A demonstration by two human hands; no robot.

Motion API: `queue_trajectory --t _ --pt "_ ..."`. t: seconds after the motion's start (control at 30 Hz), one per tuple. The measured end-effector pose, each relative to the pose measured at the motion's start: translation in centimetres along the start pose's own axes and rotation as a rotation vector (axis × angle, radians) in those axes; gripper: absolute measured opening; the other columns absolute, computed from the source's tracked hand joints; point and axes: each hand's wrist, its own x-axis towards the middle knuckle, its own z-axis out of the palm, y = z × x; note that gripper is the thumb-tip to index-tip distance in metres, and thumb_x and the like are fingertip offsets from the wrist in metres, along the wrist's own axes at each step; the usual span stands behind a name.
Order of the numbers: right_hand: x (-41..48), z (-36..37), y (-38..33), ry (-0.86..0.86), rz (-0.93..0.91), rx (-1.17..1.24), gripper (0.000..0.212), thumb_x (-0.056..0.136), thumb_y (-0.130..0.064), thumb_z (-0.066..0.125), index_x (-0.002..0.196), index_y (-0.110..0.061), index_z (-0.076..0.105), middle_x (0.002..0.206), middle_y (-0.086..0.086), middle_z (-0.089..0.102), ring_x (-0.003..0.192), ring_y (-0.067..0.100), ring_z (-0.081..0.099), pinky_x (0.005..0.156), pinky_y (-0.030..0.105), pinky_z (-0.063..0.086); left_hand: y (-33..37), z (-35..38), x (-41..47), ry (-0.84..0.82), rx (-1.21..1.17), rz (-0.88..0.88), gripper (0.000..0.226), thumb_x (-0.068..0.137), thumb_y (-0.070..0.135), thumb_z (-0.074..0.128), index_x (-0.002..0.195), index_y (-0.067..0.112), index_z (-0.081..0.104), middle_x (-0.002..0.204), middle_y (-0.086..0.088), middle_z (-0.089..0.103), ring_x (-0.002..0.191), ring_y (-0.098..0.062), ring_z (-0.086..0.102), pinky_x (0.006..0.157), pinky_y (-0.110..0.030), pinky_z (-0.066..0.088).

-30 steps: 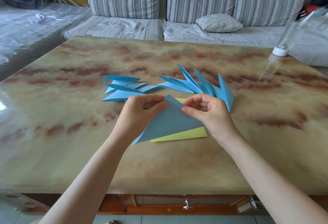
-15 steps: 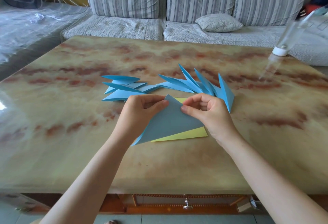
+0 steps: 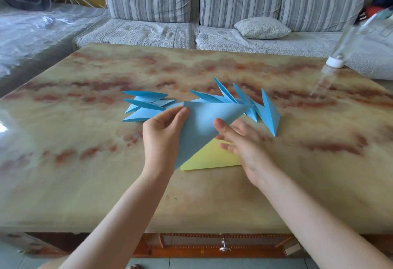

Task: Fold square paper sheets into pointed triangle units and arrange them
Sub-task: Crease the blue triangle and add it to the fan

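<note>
Right in the middle of the marble-patterned table (image 3: 85, 162), the person has the blue triangle (image 3: 202, 124), a sheet folded in half, lifted off the surface with its long point hanging down toward them. The left hand (image 3: 163, 132) pinches its upper left corner between thumb and curled fingers. The right hand (image 3: 244, 147) is loose and spread and grips nothing. Its thumb tip touches the paper's right edge, and the other fingers stretch out over a yellow sheet (image 3: 212, 158) lying flat on the table under the blue one. Beyond the hands lie the finished pointed units in two lots: a flat bunch (image 3: 144, 107) to the left and a fanned row (image 3: 265, 113) to the right with tips sticking up. A clear bottle (image 3: 338, 55), white cap down, stands near the far right edge, and a striped sofa (image 3: 148, 32) with a small cushion (image 3: 261, 27) runs behind
</note>
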Motion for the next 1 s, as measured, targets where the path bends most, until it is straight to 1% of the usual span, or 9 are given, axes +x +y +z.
queue_trajectory --t 0.07,0.13,0.23,0.33,0.47,0.67,0.83,0.93,1.0 --pt "-0.3 0.5 -0.1 -0.089 0.041 0.071 0.042 0.059 -0.047 0.075 0.091 -0.02 0.067 0.089 -0.007 0.071 0.08 0.01 0.064 0.09 0.036 0.05 -0.2 0.3 -0.3 0.021 -0.041 -0.036 0.013 0.088 0.024 0.067 0.082 0.034 0.073 0.087 0.013 0.075 0.09 -0.011 0.068 0.09 -0.035 0.052" --pt "-0.4 0.7 -0.2 -0.121 0.053 0.124 0.038 0.061 -0.041 0.075 0.091 -0.018 0.07 0.09 -0.004 0.072 0.08 0.012 0.064 0.089 0.037 0.051 -0.4 0.4 -0.4 0.037 -0.098 -0.09 0.008 0.088 0.023 0.067 0.089 0.027 0.074 0.092 0.006 0.075 0.091 -0.013 0.068 0.089 -0.033 0.053" --pt "-0.1 0.9 0.1 -0.089 0.066 0.13 0.028 0.074 -0.026 0.076 0.098 -0.011 0.071 0.096 0.004 0.074 0.085 0.017 0.065 0.087 0.038 0.053 -0.6 0.5 -0.4 0.02 -0.224 -0.189 0.009 0.089 0.018 0.066 0.092 0.018 0.073 0.089 0.0 0.075 0.085 -0.014 0.068 0.077 -0.026 0.056" --pt "0.0 0.7 0.2 -0.027 0.077 0.13 0.015 0.08 -0.014 0.074 0.093 -0.007 0.072 0.093 0.007 0.074 0.083 0.02 0.067 0.083 0.038 0.057 -0.5 0.5 -0.7 -0.013 -0.244 -0.217 0.01 0.09 0.017 0.063 0.089 0.017 0.073 0.087 0.0 0.075 0.082 -0.016 0.069 0.069 -0.023 0.056" --pt "0.2 0.3 -0.1 -0.013 0.088 0.135 0.013 0.08 -0.011 0.073 0.091 -0.007 0.072 0.092 0.009 0.075 0.08 0.017 0.069 0.069 0.029 0.057 0.0 0.6 -0.8 -0.06 -0.281 -0.267 0.012 0.092 0.012 0.06 0.087 0.015 0.072 0.087 -0.002 0.075 0.078 -0.016 0.071 0.064 -0.021 0.055" --pt "0.2 0.0 -0.2 -0.012 0.076 0.131 0.011 0.08 -0.011 0.073 0.09 -0.008 0.072 0.089 0.006 0.075 0.077 0.014 0.07 0.065 0.025 0.056 0.2 0.2 -0.5 -0.15 -0.257 -0.301 0.012 0.092 0.011 0.058 0.093 0.012 0.07 0.086 0.001 0.075 0.072 -0.012 0.071 0.062 -0.019 0.054" --pt "0.2 -0.3 -0.4 -0.039 0.052 0.11 0.013 0.081 -0.009 0.071 0.093 -0.005 0.072 0.094 0.008 0.075 0.08 0.015 0.07 0.065 0.024 0.056 0.5 -0.1 -0.2 -0.191 -0.195 -0.271 0.01 0.091 0.01 0.06 0.091 0.012 0.07 0.086 -0.001 0.075 0.072 -0.013 0.071 0.061 -0.019 0.054" --pt "0.1 -0.4 -0.5 -0.055 0.044 0.084 0.013 0.081 -0.009 0.071 0.093 -0.005 0.072 0.092 0.008 0.075 0.079 0.015 0.07 0.064 0.023 0.055 0.6 -0.4 0.0 -0.235 -0.14 -0.229 0.009 0.089 0.014 0.064 0.091 0.011 0.072 0.087 -0.003 0.076 0.077 -0.014 0.072 0.061 -0.019 0.054" --pt "0.1 -0.4 -0.6 -0.066 0.043 0.078 0.013 0.081 -0.009 0.071 0.094 -0.005 0.072 0.091 0.007 0.075 0.077 0.014 0.069 0.063 0.022 0.054 0.4 -0.4 0.0 -0.248 -0.141 -0.251 0.008 0.089 0.013 0.065 0.087 0.009 0.071 0.083 -0.003 0.076 0.074 -0.014 0.072 0.06 -0.019 0.054"
